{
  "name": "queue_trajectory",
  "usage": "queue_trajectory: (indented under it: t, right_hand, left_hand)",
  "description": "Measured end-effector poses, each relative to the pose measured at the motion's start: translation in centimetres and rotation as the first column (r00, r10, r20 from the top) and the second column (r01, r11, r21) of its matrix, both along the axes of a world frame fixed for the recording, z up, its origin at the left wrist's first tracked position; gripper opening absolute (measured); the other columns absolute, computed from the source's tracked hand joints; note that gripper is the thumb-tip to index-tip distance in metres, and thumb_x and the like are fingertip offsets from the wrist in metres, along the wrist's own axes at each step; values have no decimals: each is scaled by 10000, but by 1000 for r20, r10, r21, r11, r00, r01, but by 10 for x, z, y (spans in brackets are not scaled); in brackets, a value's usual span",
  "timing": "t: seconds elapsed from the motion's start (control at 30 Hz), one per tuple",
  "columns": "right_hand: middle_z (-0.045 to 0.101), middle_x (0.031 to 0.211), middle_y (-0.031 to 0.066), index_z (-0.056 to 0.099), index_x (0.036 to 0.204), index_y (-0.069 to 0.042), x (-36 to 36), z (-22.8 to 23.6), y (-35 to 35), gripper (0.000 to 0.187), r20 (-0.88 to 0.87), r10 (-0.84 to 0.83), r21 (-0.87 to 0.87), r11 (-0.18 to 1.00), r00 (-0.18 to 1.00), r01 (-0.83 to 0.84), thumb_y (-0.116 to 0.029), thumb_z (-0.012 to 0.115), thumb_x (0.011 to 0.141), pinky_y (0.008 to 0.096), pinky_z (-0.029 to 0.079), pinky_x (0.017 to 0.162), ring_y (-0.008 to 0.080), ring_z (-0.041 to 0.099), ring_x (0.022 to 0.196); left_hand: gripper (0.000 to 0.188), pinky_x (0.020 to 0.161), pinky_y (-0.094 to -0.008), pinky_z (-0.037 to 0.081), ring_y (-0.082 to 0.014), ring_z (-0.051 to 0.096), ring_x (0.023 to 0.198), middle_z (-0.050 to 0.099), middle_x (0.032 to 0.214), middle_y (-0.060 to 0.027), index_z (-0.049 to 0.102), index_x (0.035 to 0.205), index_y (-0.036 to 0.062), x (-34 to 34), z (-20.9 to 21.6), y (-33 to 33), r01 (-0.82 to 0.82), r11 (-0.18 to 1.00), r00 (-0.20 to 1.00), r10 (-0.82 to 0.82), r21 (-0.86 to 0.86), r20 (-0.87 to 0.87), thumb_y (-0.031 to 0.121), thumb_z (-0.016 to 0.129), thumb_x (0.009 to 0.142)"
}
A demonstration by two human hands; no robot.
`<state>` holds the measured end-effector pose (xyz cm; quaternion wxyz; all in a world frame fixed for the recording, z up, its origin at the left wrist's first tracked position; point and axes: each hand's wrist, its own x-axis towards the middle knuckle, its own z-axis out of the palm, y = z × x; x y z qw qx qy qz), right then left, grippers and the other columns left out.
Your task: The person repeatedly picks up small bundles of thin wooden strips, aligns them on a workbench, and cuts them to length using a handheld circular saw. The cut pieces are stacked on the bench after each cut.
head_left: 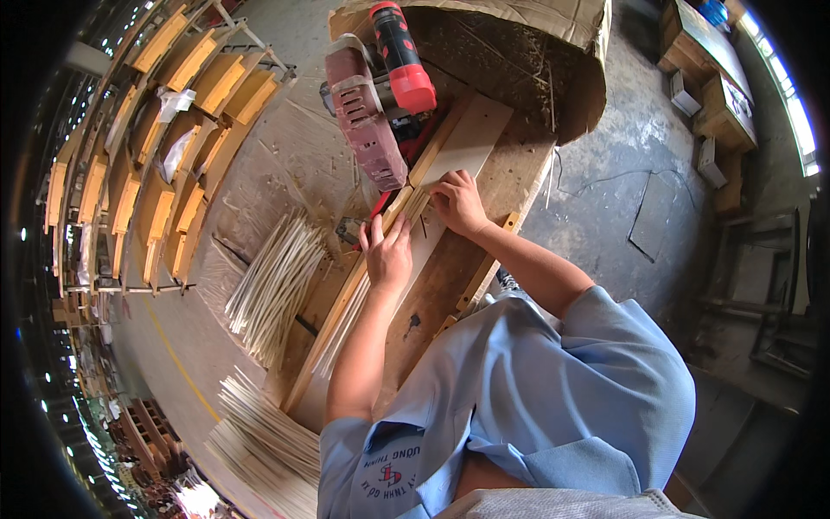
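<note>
both hands (pixel 389 257) touch thin wooden strips (pixel 417 204) beside a red power tool (pixel 367 121).

The person has two hands, one left hand (pixel 389 259) and one right hand (pixel 460 205), and one shirt (pixel 553 389). There are one saw (pixel 367 117), one bench (pixel 441 278), one carton (pixel 519 13), one yellow line (pixel 177 346) and three batches of strips (pixel 278 290), overlapping too much to count singly.
</note>
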<state>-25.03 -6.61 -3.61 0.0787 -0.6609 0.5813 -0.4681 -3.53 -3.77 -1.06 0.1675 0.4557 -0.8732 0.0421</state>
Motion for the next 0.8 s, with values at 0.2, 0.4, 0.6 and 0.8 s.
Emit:
queue_trajectory:
  t: [0.2, 0.4, 0.6, 0.8]
  right_hand:
    - [655, 996, 51, 753, 918, -120, 3, -4, 3, 116, 17, 49, 14, 999, 999, -49, -102, 727, 807, 452, 456, 946, 318, 572, 1053]
    - [655, 1013, 46, 743, 901, -128, 1, -4, 3, 122, -33, 79, 23, 997, 996, -79, -108, 743, 780, 448, 453, 955, 315, 574, 1069]
    - [652, 1030, 41, 736, 908, -143, 4, 0, 5, 139, -55, 103, 23, 994, 993, -102, -117, 749, 773, 458, 444, 966, 311, 577, 1084]
    - [648, 1038, 35, 739, 917, -156, 1, 0, 6, 137, -63, 140, 39, 990, 988, -137, -127, 750, 784, 464, 439, 976, 306, 577, 1095]
  left_hand:
    - [343, 1155, -601, 356, -396, 500, 1336, 688, 1407, -17, 754, 1255, 99, 1, -1, 3, 2, 1000, 999, -2, -2, -38, 135, 683, 921]
    - [292, 1135, -592, 379, -396, 499, 1317, 709, 1368, -29, 762, 1216, 70, -2, 3, 3, 9, 1000, 997, -9, 2, -72, 154, 647, 962]
    - [303, 1147, -580, 371, -389, 485, 1333, 706, 1370, -31, 754, 1226, 68, 0, 2, 3, -2, 1000, 998, 2, 9, -65, 148, 659, 950]
    - [322, 1146, -579, 373, -393, 485, 1336, 699, 1379, -30, 746, 1243, 70, -1, 3, 3, -2, 1000, 999, 3, 15, -50, 143, 665, 940]
